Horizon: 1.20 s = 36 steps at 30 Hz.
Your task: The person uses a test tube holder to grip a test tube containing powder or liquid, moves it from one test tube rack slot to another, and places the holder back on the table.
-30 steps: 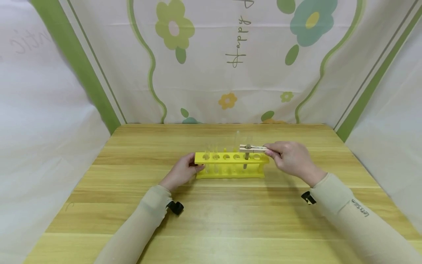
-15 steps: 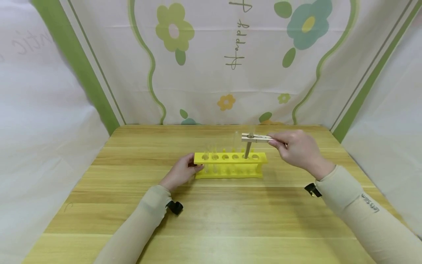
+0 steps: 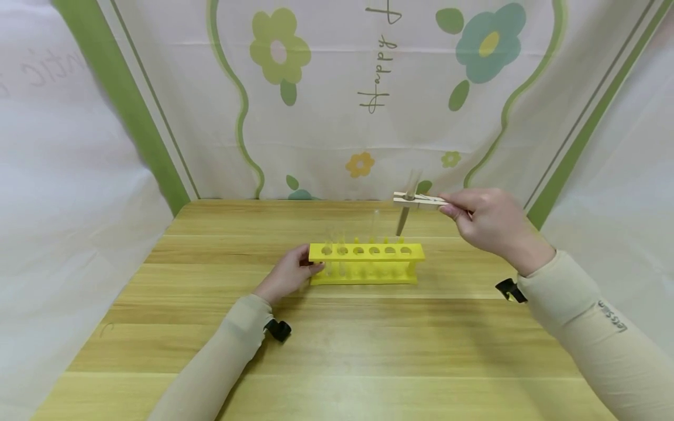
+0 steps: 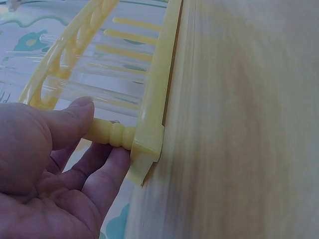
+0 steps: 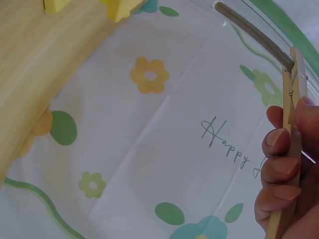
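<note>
My left hand (image 3: 286, 275) grips the left end of a yellow test tube rack (image 3: 367, 280). In the left wrist view, thumb and fingers pinch the rack's ridged end post (image 4: 112, 132). My right hand (image 3: 489, 225) holds a wooden test tube clamp (image 3: 427, 202) by its handle end. The clamp's jaws grip a glass test tube (image 3: 403, 220), tilted, with grey-brown contents in its lower part. That tube hangs above the rack's right half, apart from it. In the right wrist view, several fingers curl round the clamp (image 5: 291, 134).
Clear test tubes (image 3: 327, 241) stand in the rack's two leftmost holes, and another tube (image 3: 375, 225) rises near its middle. Yellow pegs line the rack's back. The wooden table (image 3: 337, 345) ends at a flowered cloth (image 3: 310, 117).
My right hand has risen and moved right, lifting the clamped test tube out of the rack and tilting it. My left hand has kept its grip on the rack.
</note>
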{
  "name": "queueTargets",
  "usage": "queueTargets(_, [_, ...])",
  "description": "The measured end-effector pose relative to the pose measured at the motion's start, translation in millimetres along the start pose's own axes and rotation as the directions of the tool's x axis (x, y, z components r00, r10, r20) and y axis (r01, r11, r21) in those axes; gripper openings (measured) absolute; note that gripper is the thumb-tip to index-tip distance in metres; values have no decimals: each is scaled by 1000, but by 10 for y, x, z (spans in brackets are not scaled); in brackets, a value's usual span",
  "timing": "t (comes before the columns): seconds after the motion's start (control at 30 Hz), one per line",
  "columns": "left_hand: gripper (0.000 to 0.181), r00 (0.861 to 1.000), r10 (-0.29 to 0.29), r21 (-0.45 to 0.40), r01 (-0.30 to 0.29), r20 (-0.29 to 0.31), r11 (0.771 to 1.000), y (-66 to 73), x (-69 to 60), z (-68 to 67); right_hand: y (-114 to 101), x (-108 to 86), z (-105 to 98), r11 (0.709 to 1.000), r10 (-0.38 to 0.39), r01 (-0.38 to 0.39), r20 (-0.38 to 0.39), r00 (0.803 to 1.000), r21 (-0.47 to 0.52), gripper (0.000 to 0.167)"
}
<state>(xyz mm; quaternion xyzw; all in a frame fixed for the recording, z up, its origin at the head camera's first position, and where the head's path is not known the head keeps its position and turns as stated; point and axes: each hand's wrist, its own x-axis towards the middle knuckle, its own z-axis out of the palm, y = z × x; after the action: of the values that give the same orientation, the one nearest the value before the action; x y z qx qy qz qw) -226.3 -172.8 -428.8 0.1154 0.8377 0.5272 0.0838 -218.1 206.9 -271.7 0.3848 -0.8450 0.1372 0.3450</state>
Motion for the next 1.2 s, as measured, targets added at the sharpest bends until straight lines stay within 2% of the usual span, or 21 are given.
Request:
queueTargets(0.23, [22,1000,4,7,-4,-3,1000,-6,7,1,-18,79,-126,999,7,-7,-8,1000,-33,19])
queueTargets(0.5, [22,1000,3,9,-3,-7,1000,-8,7,3,3,155,-241,997,-12,8,-51,999,-75,17])
queueTargets(0.7, [23,1000,0,10,0,-10,1000,-12,18,6,13,184,-321,995,15,-21,-63,998,-99,17])
queueTargets(1.2, [22,1000,-7,20,8,-13,1000,-12,25,3,41,140,-297,994,44,-47,-34,998,-99,19])
